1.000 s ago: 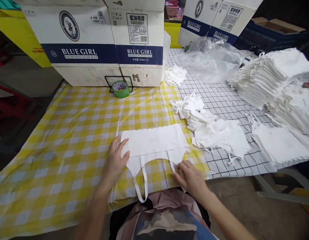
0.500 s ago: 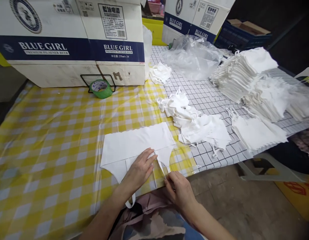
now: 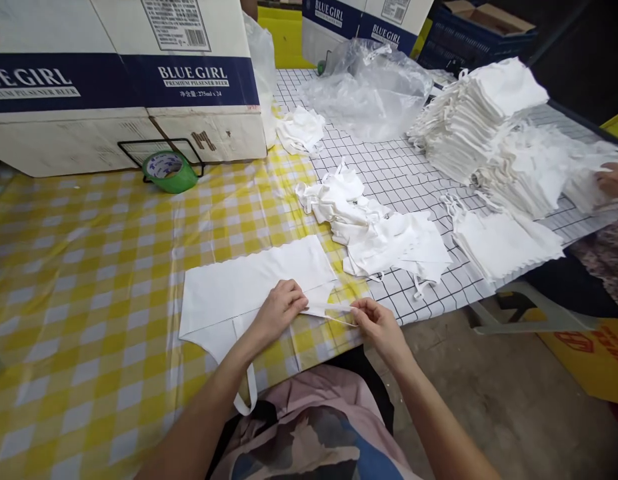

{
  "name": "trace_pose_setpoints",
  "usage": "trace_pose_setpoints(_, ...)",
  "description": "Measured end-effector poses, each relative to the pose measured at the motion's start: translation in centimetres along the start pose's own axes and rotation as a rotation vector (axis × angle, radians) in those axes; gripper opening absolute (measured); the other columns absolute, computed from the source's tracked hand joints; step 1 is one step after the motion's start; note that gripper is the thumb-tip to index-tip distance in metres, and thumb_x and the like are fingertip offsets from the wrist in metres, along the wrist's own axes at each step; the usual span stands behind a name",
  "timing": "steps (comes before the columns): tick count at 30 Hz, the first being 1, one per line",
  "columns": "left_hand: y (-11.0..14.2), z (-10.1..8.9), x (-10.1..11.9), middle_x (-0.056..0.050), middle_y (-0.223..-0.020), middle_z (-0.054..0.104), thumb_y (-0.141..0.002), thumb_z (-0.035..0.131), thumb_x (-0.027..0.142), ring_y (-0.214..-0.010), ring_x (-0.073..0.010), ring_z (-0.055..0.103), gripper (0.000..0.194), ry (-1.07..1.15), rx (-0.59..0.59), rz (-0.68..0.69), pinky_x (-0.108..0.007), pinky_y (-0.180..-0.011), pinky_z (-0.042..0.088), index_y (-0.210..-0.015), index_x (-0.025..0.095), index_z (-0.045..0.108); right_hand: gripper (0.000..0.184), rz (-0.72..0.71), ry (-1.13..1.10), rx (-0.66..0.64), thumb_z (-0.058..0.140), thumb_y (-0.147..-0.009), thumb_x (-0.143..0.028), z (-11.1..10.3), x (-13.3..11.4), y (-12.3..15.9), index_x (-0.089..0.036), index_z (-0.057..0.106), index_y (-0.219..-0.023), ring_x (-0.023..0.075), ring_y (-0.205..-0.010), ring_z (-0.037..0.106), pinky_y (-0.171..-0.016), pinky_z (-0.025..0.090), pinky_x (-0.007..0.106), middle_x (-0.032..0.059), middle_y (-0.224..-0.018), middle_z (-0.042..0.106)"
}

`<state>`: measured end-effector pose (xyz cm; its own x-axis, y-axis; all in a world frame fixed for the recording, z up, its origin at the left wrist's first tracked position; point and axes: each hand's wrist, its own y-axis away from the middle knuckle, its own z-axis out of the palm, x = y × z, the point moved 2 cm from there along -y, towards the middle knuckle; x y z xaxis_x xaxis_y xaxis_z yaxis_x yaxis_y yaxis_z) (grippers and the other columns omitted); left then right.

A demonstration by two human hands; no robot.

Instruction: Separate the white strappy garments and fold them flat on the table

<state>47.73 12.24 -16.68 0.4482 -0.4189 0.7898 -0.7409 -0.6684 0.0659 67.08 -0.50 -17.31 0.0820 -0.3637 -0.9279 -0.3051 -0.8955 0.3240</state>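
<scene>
A white camisole lies flat on the yellow checked tablecloth, its scalloped hem facing away from me. My left hand rests on its near right part, thumb and fingers closed on the fabric at the base of a strap. To the right, my right hand pinches the far end of that thin shoulder strap and holds it taut sideways. The other strap hangs over the table edge by my left forearm.
Rumpled white garments lie to the right on a grid-patterned cloth, with stacked garments beyond. A green tape roll sits before a large beer carton. A clear plastic bag lies behind. Another person's hand touches garments at far right.
My right hand has moved outward and up, swinging the strap from pointing toward me to pointing right. My left fingers have drawn together. Another person's hand has come in at the right edge.
</scene>
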Motion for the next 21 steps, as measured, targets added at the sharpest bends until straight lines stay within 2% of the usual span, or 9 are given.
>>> trace_pose_setpoints(7, -0.7, -1.2, -0.5, -0.003, -0.078, 0.055, -0.087, 0.039, 0.043, -0.083, -0.0183, 0.049, 0.034, 0.273, -0.052, -0.109, -0.032, -0.081, 0.041, -0.067, 0.021, 0.056, 0.016, -0.006, 0.121, 0.091, 0.054, -0.078, -0.034, -0.2, 0.3, -1.2, -0.020, 0.060, -0.080, 0.0143, -0.059, 0.049, -0.055, 0.037, 0.025, 0.0007, -0.067, 0.057)
trace_pose_setpoints(9, -0.8, -1.3, -0.6, -0.003, -0.079, 0.055, -0.086, 0.042, 0.043, -0.081, -0.0179, 0.050, 0.032, 0.303, -0.040, -0.126, -0.032, -0.080, 0.041, -0.067, 0.020, 0.055, 0.015, 0.007, 0.026, 0.065, 0.056, -0.077, -0.033, -0.2, -0.2, -1.2, -0.019, 0.059, -0.082, 0.0131, -0.059, 0.048, -0.055, 0.037, 0.024, 0.0001, -0.067, 0.056)
trace_pose_setpoints(12, -0.7, -1.1, -0.7, -0.003, -0.081, 0.058, -0.084, 0.046, 0.039, -0.079, -0.0170, 0.052, 0.026, 0.303, -0.013, -0.144, -0.030, -0.078, 0.042, -0.072, 0.020, 0.058, 0.018, 0.056, -0.259, -0.030, 0.060, -0.076, -0.034, -0.2, -1.3, -1.2, -0.021, 0.058, -0.088, 0.0095, -0.052, 0.043, -0.049, 0.034, 0.022, -0.0022, -0.067, 0.054)
trace_pose_setpoints(14, -0.4, -0.7, -0.4, -0.003, -0.085, 0.058, -0.084, 0.048, 0.037, -0.080, -0.0167, 0.053, 0.020, 0.291, 0.118, -0.163, -0.030, -0.076, 0.042, -0.082, 0.021, 0.060, 0.022, 0.086, -0.451, -0.078, 0.064, -0.075, -0.034, -0.2, -2.1, -1.3, -0.022, 0.057, -0.092, 0.0076, -0.049, 0.041, -0.046, 0.033, 0.020, -0.0036, -0.067, 0.055)
trace_pose_setpoints(17, 0.4, 0.0, 0.8, -0.003, -0.091, 0.056, -0.084, 0.048, 0.032, -0.086, -0.0171, 0.053, 0.015, 0.183, 0.444, -0.145, -0.029, -0.075, 0.042, -0.090, 0.022, 0.058, 0.025, 0.112, -0.662, -0.126, 0.070, -0.071, -0.030, 0.2, -3.0, -2.1, -0.023, 0.059, -0.093, 0.0073, -0.052, 0.046, -0.046, 0.034, 0.019, -0.0029, -0.071, 0.058)
trace_pose_setpoints(18, 0.7, 0.3, 1.5, -0.003, -0.091, 0.055, -0.084, 0.048, 0.030, -0.086, -0.0170, 0.052, 0.014, 0.134, 0.499, -0.116, -0.029, -0.074, 0.042, -0.090, 0.022, 0.058, 0.025, 0.116, -0.708, -0.146, 0.071, -0.070, -0.029, 0.5, -3.2, -2.5, -0.023, 0.060, -0.092, 0.0074, -0.053, 0.047, -0.046, 0.035, 0.019, -0.0022, -0.073, 0.059)
trace_pose_setpoints(19, 0.9, 0.7, 2.2, -0.004, -0.091, 0.055, -0.084, 0.049, 0.029, -0.085, -0.0168, 0.052, 0.014, 0.093, 0.501, -0.083, -0.029, -0.072, 0.042, -0.090, 0.023, 0.059, 0.024, 0.116, -0.745, -0.168, 0.071, -0.070, -0.028, 0.8, -3.5, -3.0, -0.022, 0.061, -0.091, 0.0074, -0.053, 0.048, -0.046, 0.035, 0.019, -0.0016, -0.074, 0.061)
trace_pose_setpoints(21, 1.0, 1.5, 3.2, -0.004, -0.092, 0.053, -0.085, 0.049, 0.029, -0.082, -0.0159, 0.051, 0.018, 0.066, 0.411, -0.032, -0.028, -0.068, 0.042, -0.098, 0.024, 0.060, 0.020, 0.111, -0.799, -0.212, 0.071, -0.070, -0.026, 1.5, -3.8, -3.9, -0.022, 0.064, -0.089, 0.0073, -0.055, 0.050, -0.046, 0.036, 0.019, -0.0005, -0.078, 0.063)
